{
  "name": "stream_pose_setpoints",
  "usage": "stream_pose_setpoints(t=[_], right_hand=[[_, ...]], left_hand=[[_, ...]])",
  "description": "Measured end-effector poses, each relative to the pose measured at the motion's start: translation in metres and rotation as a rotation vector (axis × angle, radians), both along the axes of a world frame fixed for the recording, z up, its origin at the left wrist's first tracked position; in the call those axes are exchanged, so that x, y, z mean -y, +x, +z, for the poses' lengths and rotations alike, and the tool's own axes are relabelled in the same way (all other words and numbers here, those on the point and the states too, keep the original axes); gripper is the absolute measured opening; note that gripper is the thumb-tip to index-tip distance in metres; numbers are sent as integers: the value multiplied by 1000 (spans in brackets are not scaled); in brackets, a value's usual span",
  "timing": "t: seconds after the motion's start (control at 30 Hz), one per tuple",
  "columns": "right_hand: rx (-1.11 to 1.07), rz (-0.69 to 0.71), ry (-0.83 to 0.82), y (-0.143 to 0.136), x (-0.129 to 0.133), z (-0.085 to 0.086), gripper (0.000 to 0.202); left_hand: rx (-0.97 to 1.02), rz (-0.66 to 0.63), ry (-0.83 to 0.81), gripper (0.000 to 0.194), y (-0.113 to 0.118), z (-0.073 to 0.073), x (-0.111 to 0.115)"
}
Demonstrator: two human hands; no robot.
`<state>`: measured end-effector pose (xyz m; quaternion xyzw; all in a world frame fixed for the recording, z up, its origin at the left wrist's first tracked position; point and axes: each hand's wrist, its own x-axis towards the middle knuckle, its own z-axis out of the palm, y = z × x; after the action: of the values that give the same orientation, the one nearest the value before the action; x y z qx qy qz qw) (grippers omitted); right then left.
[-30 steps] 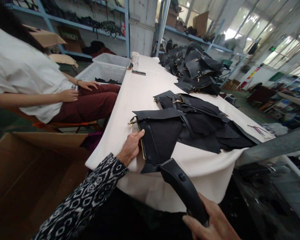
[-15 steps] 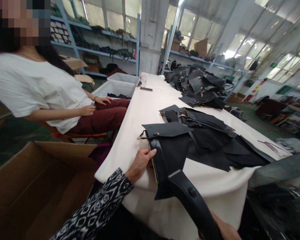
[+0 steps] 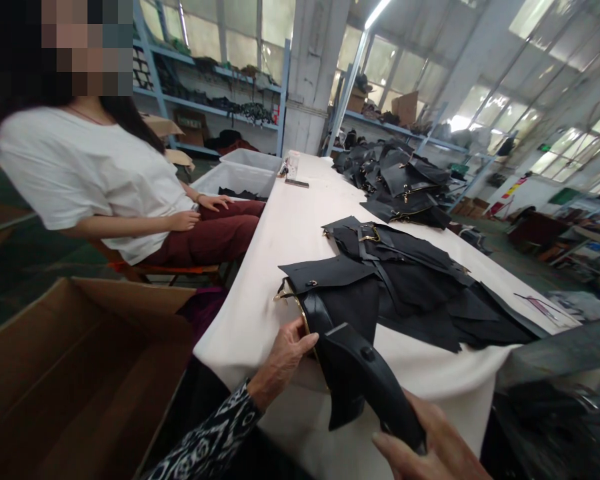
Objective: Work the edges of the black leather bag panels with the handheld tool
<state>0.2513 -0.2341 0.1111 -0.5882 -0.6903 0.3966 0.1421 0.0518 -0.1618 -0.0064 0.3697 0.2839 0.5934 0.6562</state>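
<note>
A black leather bag piece (image 3: 353,303) with a gold zip edge and small metal fittings lies at the near end of the table. My left hand (image 3: 286,353) pinches its zipped left edge between thumb and fingers. In my right hand (image 3: 430,437) is a black handheld tool (image 3: 377,373) with a wide, flat head and a round button. I cannot make out its exact kind. Its head lies over the bag piece, close to my left thumb; whether they touch is unclear. Part of the bag piece hangs past the table's near edge.
More black leather pieces (image 3: 420,280) lie beyond, with a large heap (image 3: 400,167) farther back on the white-covered table (image 3: 295,227). A seated person (image 3: 105,173) is at the left. An open cardboard box (image 3: 80,373) stands near left, and pale plastic bins (image 3: 245,177) are behind.
My right hand has brought the tool's head up and left over the bag piece, nearer my left hand. My left hand has shifted slightly down along the zipped edge. The view has moved slightly.
</note>
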Motion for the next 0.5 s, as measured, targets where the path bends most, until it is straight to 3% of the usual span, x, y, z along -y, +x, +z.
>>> stream_pose_setpoints(t=[0.17, 0.5], right_hand=[[-89, 47, -205, -21, -21, -3, 9], [-145, 105, -88, -28, -57, -1, 16]], left_hand=[[-3, -52, 49, 42, -5, 0, 2], [-88, -104, 186, 49, -14, -4, -7]])
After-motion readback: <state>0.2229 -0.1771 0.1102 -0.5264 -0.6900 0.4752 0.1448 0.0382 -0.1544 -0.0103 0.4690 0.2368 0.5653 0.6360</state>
